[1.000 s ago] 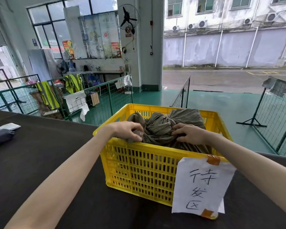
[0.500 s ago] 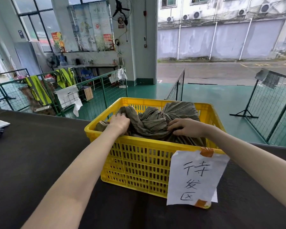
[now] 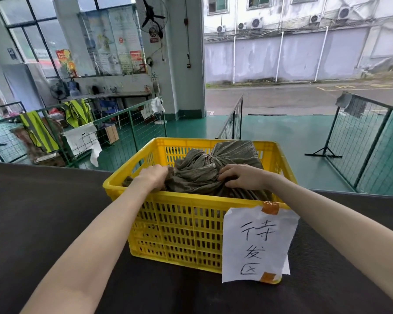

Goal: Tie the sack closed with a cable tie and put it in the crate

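Observation:
An olive-green woven sack [image 3: 204,168] lies inside the yellow slatted crate [image 3: 179,227] on the dark table, its neck gathered into a bunch near the top middle. No cable tie shows from here. My left hand [image 3: 153,177] reaches over the crate's near left rim and clutches the sack's left end. At the sack's near right side, my right hand [image 3: 241,177] has its fingers curled into the fabric. A white paper label [image 3: 256,241] with handwritten characters is taped to the crate's front right.
The dark table [image 3: 43,218] runs wide to the left and right of the crate. Green wire fences [image 3: 114,134] stand beyond the table's far edge, with high-visibility vests [image 3: 39,130] draped on them. Another fence panel [image 3: 368,143] is at the right.
The sack has sunk lower into the crate. My left hand moved down past the rim with the sack's left end; my right hand stays on the sack's right side.

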The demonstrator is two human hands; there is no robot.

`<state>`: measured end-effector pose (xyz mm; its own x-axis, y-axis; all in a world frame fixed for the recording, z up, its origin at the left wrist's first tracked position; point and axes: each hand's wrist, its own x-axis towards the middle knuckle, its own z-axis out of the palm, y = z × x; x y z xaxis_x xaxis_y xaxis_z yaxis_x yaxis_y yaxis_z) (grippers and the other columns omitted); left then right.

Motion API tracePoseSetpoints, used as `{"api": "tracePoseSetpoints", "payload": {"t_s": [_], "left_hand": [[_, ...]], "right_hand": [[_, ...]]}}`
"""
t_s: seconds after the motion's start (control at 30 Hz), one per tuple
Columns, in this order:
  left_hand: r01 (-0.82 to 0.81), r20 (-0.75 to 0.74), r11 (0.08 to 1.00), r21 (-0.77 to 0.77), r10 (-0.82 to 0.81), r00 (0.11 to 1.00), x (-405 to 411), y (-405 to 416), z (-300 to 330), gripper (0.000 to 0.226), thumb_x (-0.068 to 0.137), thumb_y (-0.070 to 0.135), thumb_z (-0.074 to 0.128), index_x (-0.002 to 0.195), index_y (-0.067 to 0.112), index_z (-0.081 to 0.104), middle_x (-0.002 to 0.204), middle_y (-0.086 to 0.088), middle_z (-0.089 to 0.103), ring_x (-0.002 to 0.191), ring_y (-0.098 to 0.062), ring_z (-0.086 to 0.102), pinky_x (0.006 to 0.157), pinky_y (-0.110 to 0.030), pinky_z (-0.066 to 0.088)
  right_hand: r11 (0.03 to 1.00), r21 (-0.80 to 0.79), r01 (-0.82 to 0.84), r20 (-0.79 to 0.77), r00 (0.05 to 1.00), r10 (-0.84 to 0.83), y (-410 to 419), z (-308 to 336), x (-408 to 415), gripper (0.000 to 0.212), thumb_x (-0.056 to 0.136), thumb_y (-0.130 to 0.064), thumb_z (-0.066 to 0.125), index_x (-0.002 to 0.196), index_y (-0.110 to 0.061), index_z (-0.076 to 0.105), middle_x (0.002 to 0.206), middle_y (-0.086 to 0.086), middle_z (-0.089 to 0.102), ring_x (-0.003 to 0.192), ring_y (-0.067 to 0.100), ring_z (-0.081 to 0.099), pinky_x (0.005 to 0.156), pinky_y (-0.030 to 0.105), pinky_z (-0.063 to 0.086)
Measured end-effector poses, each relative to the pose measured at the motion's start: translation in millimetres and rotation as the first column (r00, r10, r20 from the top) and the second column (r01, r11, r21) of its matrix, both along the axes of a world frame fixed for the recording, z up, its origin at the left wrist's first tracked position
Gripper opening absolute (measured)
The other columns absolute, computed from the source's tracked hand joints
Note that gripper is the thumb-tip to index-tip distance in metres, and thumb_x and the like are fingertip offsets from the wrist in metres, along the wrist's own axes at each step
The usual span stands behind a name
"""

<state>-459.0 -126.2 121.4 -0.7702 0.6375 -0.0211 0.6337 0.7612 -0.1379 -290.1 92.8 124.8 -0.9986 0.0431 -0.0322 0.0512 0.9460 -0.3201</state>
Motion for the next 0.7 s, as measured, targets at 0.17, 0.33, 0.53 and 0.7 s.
{"api": "tracePoseSetpoints", "payload": {"t_s": [0.17, 0.33, 0.53, 0.7], "left_hand": [[-0.106, 0.103, 0.984, -0.144, 0.122, 0.987, 5.5, 11.8, -0.8, 0.033, 0.093, 0.01, 0.05, 0.125, 0.009, 0.054, 0.131, -0.015, 0.053, 0.119, -0.031, 0.052, 0.096, -0.04, 0.047], [-0.162, 0.429, 0.971, -0.174, 0.223, 0.875, 6.7, 3.8, 2.6, 0.054, 0.101, 0.036, 0.031, 0.151, 0.018, 0.024, 0.159, -0.005, 0.02, 0.146, -0.027, 0.018, 0.118, -0.047, 0.018], [-0.124, 0.225, 0.99, -0.072, 0.137, 0.965, 16.9, -4.1, 9.9, 0.042, 0.097, 0.036, 0.037, 0.133, 0.02, 0.051, 0.142, -0.008, 0.048, 0.128, -0.028, 0.045, 0.105, -0.044, 0.038], [-0.043, 0.053, 0.958, 0.284, 0.029, 0.998, 34.4, -9.8, 43.9, 0.024, 0.094, 0.023, 0.048, 0.08, 0.013, 0.064, 0.097, -0.011, 0.067, 0.08, -0.026, 0.057, 0.076, -0.037, 0.049]], "right_hand": [[1.0, 0.016, 0.016, -0.02, 1.0, -0.015, -8.5, -3.9, -1.3, 0.038, 0.094, -0.023, 0.052, 0.131, -0.021, 0.055, 0.148, -0.003, 0.037, 0.135, 0.023, 0.033, 0.112, 0.04, 0.022], [0.999, -0.009, 0.031, 0.014, 0.999, -0.031, -9.3, -6.7, -0.2, 0.041, 0.093, -0.022, 0.052, 0.134, -0.023, 0.051, 0.151, -0.004, 0.034, 0.138, 0.025, 0.029, 0.115, 0.045, 0.021], [0.999, -0.033, 0.012, -0.095, 0.995, -0.015, -17.1, 16.1, 10.7, 0.038, 0.09, -0.014, 0.054, 0.127, -0.021, 0.06, 0.145, -0.003, 0.046, 0.133, 0.019, 0.039, 0.113, 0.039, 0.023], [0.998, -0.05, 0.033, -0.365, 0.93, -0.049, -20.3, 43.3, 49.5, 0.024, 0.087, -0.006, 0.054, 0.102, -0.009, 0.072, 0.103, 0.003, 0.071, 0.089, 0.011, 0.058, 0.084, 0.02, 0.044]]}}
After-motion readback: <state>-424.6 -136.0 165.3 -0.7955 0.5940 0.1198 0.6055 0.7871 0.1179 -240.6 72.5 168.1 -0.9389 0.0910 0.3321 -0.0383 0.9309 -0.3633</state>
